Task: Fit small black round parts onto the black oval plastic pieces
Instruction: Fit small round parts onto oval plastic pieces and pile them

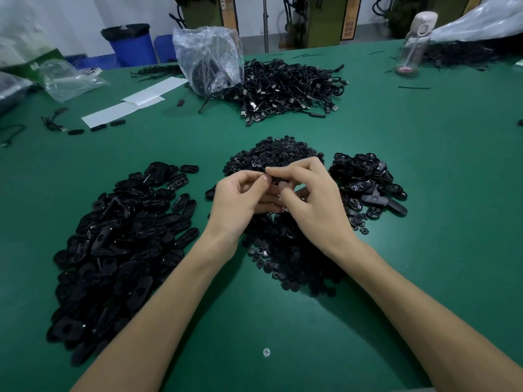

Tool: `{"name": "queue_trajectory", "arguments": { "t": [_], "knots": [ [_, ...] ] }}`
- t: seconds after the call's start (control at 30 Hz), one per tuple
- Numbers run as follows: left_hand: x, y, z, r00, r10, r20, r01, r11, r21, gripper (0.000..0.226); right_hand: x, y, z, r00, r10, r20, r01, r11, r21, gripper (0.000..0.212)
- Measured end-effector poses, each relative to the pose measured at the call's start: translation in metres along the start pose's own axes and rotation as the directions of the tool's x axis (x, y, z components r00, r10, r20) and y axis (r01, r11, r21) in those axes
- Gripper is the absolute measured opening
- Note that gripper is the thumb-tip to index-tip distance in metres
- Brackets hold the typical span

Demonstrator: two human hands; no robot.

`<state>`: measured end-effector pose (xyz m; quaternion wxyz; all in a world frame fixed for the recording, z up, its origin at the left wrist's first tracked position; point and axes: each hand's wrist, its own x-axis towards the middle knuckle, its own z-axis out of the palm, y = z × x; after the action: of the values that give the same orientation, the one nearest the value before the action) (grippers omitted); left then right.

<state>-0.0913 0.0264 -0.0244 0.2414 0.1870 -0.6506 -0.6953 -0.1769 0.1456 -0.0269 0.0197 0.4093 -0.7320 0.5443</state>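
Note:
My left hand (240,199) and my right hand (308,199) meet above the middle of the green table, fingers curled around a black oval piece (278,183) that is mostly hidden between them. The right thumb and forefinger pinch at its top edge; whether a small round part sits there I cannot tell. Under and behind the hands lies a heap of small black round parts (283,250). A large pile of black oval plastic pieces (121,239) spreads at the left. A smaller pile of oval pieces (368,185) lies at the right.
Farther back lie a heap of black cables (288,89) and a clear plastic bag (209,58). White paper strips (133,104) lie at the back left, a clear water bottle (413,43) at the back right. A screw head (266,352) sits in the table near me.

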Motion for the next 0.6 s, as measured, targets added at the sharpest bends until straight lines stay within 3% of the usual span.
{"name": "queue_trajectory", "arguments": {
  "t": [0.1, 0.3, 0.6],
  "knots": [
    [0.002, 0.004, -0.001, 0.999, 0.019, 0.041, -0.018, 1.000, -0.007, 0.015, 0.004, 0.000, -0.006, 0.995, 0.068, -0.072, -0.062, 0.995, 0.075, 0.027],
    [0.002, 0.004, -0.003, 0.994, 0.045, 0.104, -0.053, 0.996, 0.069, 0.010, 0.008, 0.007, -0.013, 0.982, 0.186, -0.033, -0.176, 0.964, 0.199, 0.006],
    [0.005, 0.000, -0.002, 0.989, 0.086, 0.119, -0.111, 0.969, 0.220, 0.011, 0.005, 0.003, -0.008, 0.979, 0.200, -0.035, -0.189, 0.959, 0.209, 0.005]
  ]
}}
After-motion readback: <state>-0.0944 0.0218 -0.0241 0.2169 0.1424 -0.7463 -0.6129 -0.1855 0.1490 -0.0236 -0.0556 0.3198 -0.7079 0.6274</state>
